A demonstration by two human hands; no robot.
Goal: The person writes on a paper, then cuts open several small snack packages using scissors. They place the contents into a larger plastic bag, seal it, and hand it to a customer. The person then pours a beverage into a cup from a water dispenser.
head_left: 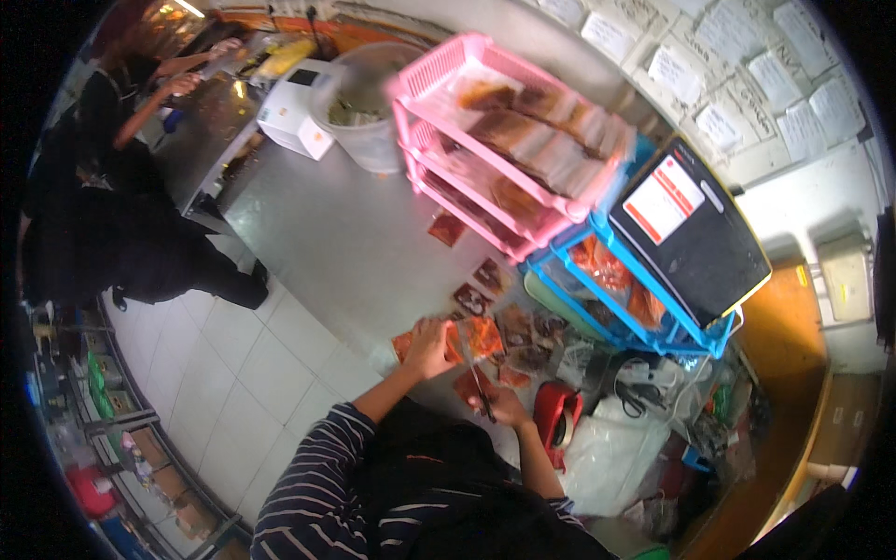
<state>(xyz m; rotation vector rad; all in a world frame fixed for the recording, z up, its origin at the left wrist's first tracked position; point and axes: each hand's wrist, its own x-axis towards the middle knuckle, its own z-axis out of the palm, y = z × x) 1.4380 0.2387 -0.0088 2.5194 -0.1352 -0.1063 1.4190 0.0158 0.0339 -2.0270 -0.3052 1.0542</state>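
My left hand (429, 351) is closed on a strip of orange-red sauce sachets (482, 338), which reaches out on both sides of my fingers. My right hand (507, 408) grips a pair of scissors (475, 370), whose blades point up to the strip beside my left hand. Whether the blades touch the strip is too small to tell. Beneath the scissors lies a reddish sachet (464, 385). Dark brown sachets (471, 300) and other loose packets (525, 329) are scattered on the steel table (317, 233) just beyond my hands.
Pink stacked baskets (411, 140) full of sachets stand beyond, next to a blue rack (560, 266) under a black flat box (695, 238). A red tape dispenser (554, 420) and plastic bags (607, 457) lie at right. Another person (121, 215) works at far left. A bucket (359, 140) stands behind.
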